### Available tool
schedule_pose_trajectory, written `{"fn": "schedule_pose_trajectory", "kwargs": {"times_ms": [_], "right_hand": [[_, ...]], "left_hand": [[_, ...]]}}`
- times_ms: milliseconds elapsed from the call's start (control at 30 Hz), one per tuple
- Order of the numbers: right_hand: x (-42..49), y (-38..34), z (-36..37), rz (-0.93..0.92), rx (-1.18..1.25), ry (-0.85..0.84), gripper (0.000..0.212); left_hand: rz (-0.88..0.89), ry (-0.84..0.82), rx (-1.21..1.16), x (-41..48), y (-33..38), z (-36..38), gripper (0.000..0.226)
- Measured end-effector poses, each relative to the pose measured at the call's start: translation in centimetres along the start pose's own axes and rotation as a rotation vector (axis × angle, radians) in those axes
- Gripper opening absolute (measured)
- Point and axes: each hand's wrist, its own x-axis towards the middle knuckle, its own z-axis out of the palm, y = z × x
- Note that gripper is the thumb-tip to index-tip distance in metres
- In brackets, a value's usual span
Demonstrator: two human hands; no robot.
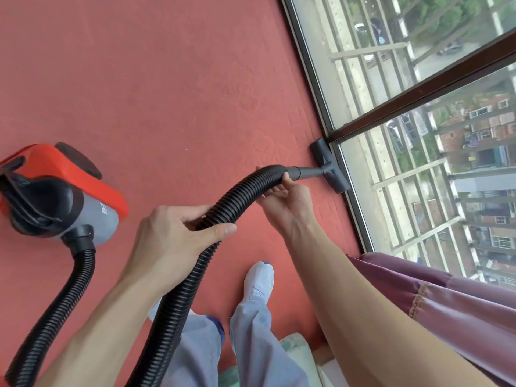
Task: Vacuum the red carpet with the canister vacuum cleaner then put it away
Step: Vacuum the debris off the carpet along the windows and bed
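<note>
The red carpet (173, 88) fills most of the floor. A red and grey canister vacuum (55, 188) sits on it at the left. Its black ribbed hose (178, 297) loops from the canister down out of view and back up to both hands. My left hand (178, 236) is closed around the hose mid-length. My right hand (287, 199) grips the hose end where it joins the short dark wand (307, 172). The grey floor nozzle (332, 169) lies flat on the carpet edge, right against the window frame.
A floor-to-ceiling window with a dark frame (315, 88) runs along the right edge of the carpet. A purple curtain (446, 303) hangs at the lower right. My legs and a white shoe (259, 277) stand below the hands.
</note>
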Motion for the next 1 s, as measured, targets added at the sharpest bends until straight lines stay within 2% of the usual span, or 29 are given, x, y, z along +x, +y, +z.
{"fn": "schedule_pose_trajectory", "kwargs": {"times_ms": [133, 267, 367, 467, 667, 800, 900, 1000], "right_hand": [[-0.7, -0.9, -0.3, -0.056, 0.159, -0.066, 0.030], [-1.1, -1.3, -1.1, -0.055, 0.193, -0.062, 0.027], [-0.8, -0.9, -1.7, -0.055, 0.154, -0.060, 0.029], [-0.3, -0.3, -1.9, -0.063, 0.080, -0.036, 0.037], [0.1, 0.3, -2.0, -0.063, -0.047, 0.008, 0.028], [-0.6, -0.6, -0.7, -0.120, -0.096, 0.078, 0.029], [-2.3, -1.2, -0.3, -0.109, 0.006, 0.144, 0.027], [-5.9, 0.2, -1.8, -0.026, 0.018, 0.144, 0.032]], "left_hand": [[0.051, -0.013, 0.042, 0.1, 0.8, 1.0, 0.025], [0.070, -0.033, 0.076, 0.0, 0.9, 1.5, 0.029], [0.039, -0.042, 0.105, 0.2, 0.5, 1.1, 0.034], [0.023, -0.046, 0.124, 0.1, 0.0, 0.7, 0.031], [-0.018, -0.073, 0.146, 0.0, -0.3, 0.6, 0.030], [0.026, -0.069, 0.061, -0.6, 0.6, 0.8, 0.026], [0.079, -0.171, 0.065, -1.5, 2.3, 0.8, 0.014], [0.048, -0.423, 0.091, -3.1, 3.4, -1.3, 0.016]]}}
